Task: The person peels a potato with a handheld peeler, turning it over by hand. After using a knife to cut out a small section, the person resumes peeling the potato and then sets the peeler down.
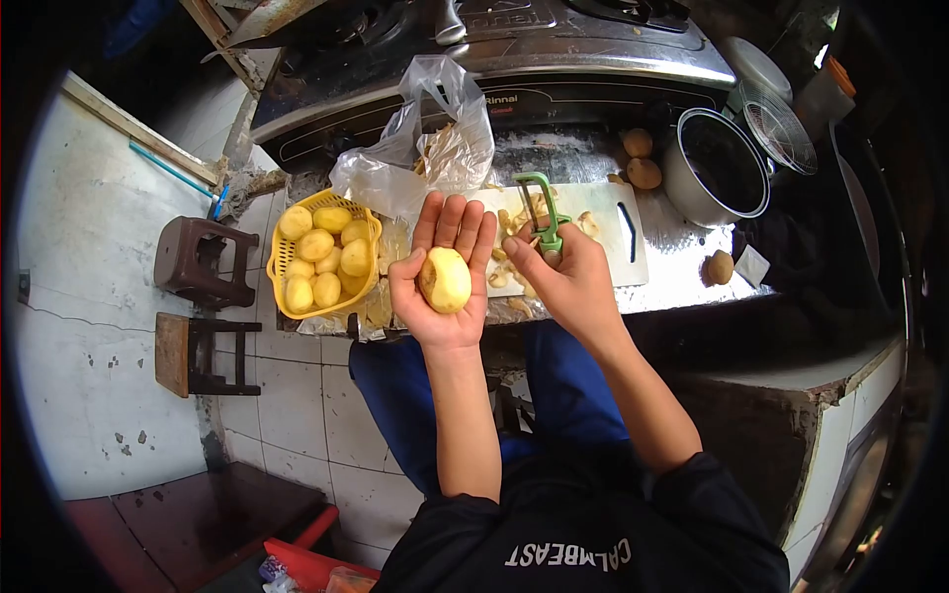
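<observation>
My left hand (pixel 440 314) is palm up with its fingers stretched out, and a mostly peeled potato (pixel 445 281) rests on it. A darker patch shows on the potato's left side. In my right hand (pixel 571 277), a green vegetable peeler (pixel 550 225) is gripped by the handle, its blade pointing up and away from me. Beneath the peeler lies a white cutting board (pixel 625 269) scattered with potato peels (pixel 502 279). To the left of my left hand, a yellow basket (pixel 280 272) holds several peeled potatoes (pixel 316 244).
A clear plastic bag (pixel 435 119) with peels inside stands behind my left hand. Unpeeled potatoes (pixel 644 174) sit beside a pot (pixel 682 183) at right, and another brown potato (pixel 719 267) lies nearer. A gas stove (pixel 583 59) spans the back. Stools (pixel 203 262) stand at left.
</observation>
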Demonstrator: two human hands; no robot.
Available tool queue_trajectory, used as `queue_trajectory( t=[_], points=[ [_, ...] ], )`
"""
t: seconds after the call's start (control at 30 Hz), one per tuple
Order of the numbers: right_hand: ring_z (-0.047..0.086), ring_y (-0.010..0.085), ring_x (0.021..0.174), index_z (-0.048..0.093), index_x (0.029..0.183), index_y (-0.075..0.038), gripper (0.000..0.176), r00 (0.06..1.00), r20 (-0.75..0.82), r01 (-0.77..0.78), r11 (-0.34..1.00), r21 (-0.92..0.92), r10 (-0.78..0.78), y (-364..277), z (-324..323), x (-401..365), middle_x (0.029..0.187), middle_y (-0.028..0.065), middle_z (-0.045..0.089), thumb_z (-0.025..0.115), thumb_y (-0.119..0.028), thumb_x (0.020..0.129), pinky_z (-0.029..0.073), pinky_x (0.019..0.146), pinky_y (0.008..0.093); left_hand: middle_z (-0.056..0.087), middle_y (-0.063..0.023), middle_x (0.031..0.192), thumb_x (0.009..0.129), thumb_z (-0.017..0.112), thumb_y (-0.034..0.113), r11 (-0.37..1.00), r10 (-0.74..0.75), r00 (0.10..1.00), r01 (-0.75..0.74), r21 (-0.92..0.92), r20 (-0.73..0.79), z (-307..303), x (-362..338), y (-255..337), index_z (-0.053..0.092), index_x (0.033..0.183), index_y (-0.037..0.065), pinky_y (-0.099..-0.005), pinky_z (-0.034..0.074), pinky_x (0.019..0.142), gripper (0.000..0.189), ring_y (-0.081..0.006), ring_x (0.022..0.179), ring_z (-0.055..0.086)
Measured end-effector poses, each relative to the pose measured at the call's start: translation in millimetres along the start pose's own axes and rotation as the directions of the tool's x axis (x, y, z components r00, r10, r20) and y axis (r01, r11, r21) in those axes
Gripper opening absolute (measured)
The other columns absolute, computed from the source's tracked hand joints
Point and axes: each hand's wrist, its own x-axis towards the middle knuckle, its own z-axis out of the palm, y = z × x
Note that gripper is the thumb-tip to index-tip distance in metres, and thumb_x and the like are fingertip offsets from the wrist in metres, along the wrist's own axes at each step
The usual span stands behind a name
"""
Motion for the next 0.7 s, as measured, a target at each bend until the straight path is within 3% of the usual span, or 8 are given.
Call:
queue_trajectory(
  t=[0.03,0.07,0.13,0.17,0.27,0.37,0.43,0.7],
  points=[
    [0.060,0.0181,0.050,0.062,0.090,0.002,0.028,0.997,0.070,0.044,0.996,-0.077,-0.039,-14,-2,-4,0.057,0.0110,0.060,0.068,-0.025,0.087,0.044,0.049,0.0329,0.051,-0.0246,0.134,0.086,0.040,0.017,1.000,-0.002,1.000,0.002,0.001,-0.001,1,-1,0,0.040,0.136,-0.005,-0.0499,0.031,0.114,0.055,-0.0372,0.129,0.046],
    [0.060,0.0181,0.050,0.062,0.090,0.002,0.028,0.997,0.069,0.044,0.996,-0.075,-0.039,-19,-3,-7,0.057,0.0110,0.060,0.068,-0.025,0.087,0.044,0.049,0.0329,0.050,-0.0232,0.135,0.086,0.040,0.018,1.000,-0.018,1.000,0.019,-0.013,0.019,1,-1,1,0.039,0.138,-0.004,-0.0504,0.028,0.115,0.056,-0.0365,0.130,0.045],
    [0.061,0.0304,0.050,0.058,0.089,0.001,0.031,0.941,0.295,0.245,0.933,-0.264,-0.164,-25,-4,-11,0.055,0.0157,0.058,0.061,-0.030,0.091,0.045,0.049,0.0388,0.050,-0.0217,0.136,0.086,0.039,0.019,0.999,-0.035,0.999,0.036,-0.027,0.038,3,-2,1,0.038,0.139,-0.003,-0.0509,0.025,0.116,0.057,-0.0357,0.130,0.045],
    [0.060,0.0368,0.052,0.054,0.086,-0.001,0.035,0.909,0.324,0.347,0.905,-0.247,-0.260,-26,-1,-14,0.055,0.0182,0.057,0.054,-0.035,0.095,0.046,0.048,0.0432,0.050,-0.0203,0.137,0.086,0.039,0.020,0.999,-0.035,0.997,0.037,-0.031,0.062,5,-2,0,0.036,0.141,-0.002,-0.0510,0.022,0.117,0.058,-0.0349,0.131,0.044],
    [0.059,0.0358,0.049,0.053,0.082,-0.003,0.038,0.873,0.423,0.439,0.771,-0.461,-0.243,-36,-2,-15,0.053,0.0167,0.057,0.053,-0.038,0.096,0.047,0.046,0.0441,0.047,-0.0175,0.141,0.087,0.037,0.022,0.998,-0.058,0.990,0.060,-0.012,0.128,8,-1,0,0.032,0.144,-0.001,-0.0510,0.014,0.119,0.062,-0.0331,0.134,0.041],
    [0.057,0.0371,0.047,0.053,0.085,-0.002,0.037,0.867,0.431,0.455,0.746,-0.486,-0.248,-38,-3,-14,0.051,0.0166,0.054,0.053,-0.037,0.096,0.046,0.046,0.0447,0.045,-0.0196,0.142,0.087,0.036,0.022,0.997,-0.056,0.983,0.065,-0.046,0.176,8,-1,2,0.029,0.144,-0.003,-0.0496,0.014,0.119,0.063,-0.0336,0.136,0.039],
    [0.055,0.0380,0.047,0.052,0.087,-0.001,0.034,0.869,0.439,0.451,0.732,-0.511,-0.229,-39,-3,-12,0.051,0.0170,0.052,0.054,-0.035,0.095,0.044,0.046,0.0450,0.044,-0.0218,0.142,0.085,0.036,0.021,0.995,-0.079,0.946,0.093,-0.027,0.315,6,1,1,0.027,0.144,-0.006,-0.0479,0.016,0.119,0.065,-0.0369,0.136,0.037],
    [0.058,0.0353,0.045,0.052,0.083,-0.003,0.040,0.893,0.312,0.447,0.721,-0.529,-0.325,-38,8,-17,0.050,0.0149,0.056,0.050,-0.040,0.096,0.047,0.042,0.0429,0.042,-0.0270,0.141,0.080,0.035,0.019,0.987,-0.149,0.956,0.128,0.097,0.253,21,2,8,0.025,0.143,-0.010,-0.0462,0.019,0.118,0.070,-0.0425,0.137,0.033]
  ],
)
